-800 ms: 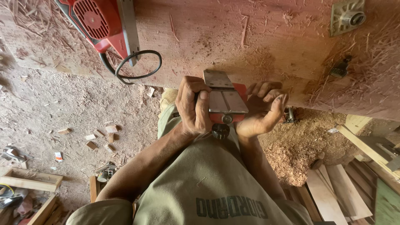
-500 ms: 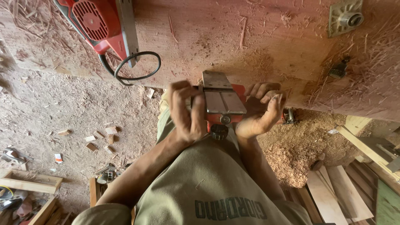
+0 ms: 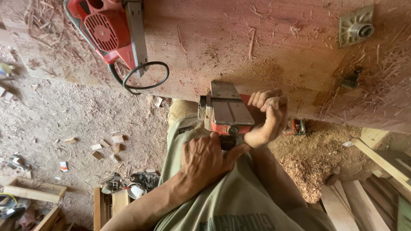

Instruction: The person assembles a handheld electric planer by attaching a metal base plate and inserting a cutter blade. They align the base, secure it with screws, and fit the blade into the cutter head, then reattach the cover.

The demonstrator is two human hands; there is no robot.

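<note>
The electric planer (image 3: pixel 227 112) lies upside down at the near edge of the worktop (image 3: pixel 257 47), its flat grey sole plate facing up and its red body underneath. Most of that red body is hidden by the sole plate and by the two hands, and the planer's near end is cut off from sight where it meets the person's lap.

The right hand (image 3: pixel 267 117) is on the planer's right side, fingers curled over its edge and thumb below, a closed grip on the red body. The wrist bends upward from a forearm that comes in from the lower right. The left hand (image 3: pixel 205 160) sits just below the planer, back of the hand up, with the thumb and forefinger pinched on a small dark knob (image 3: pixel 228 142) at the planer's near end. How tightly that grip closes on the knob is hard to tell, since the fingertips are hidden behind it. The left forearm runs down to the lower left across the green shirt (image 3: pixel 222 205).

Up and left of the planer, a second red power tool (image 3: pixel 107 30) rests on the worktop, partly cut off by the picture's top edge, with a black cable (image 3: pixel 145 75) looped beside it. Far right of the planer a grey metal fitting (image 3: pixel 356 28) sits on the worktop. Below the worktop, left of the planer, small wood offcuts (image 3: pixel 107 143) lie on the sawdust floor (image 3: pixel 64 111). To the right, planks (image 3: pixel 376 162) lean by a heap of shavings (image 3: pixel 317 158).
</note>
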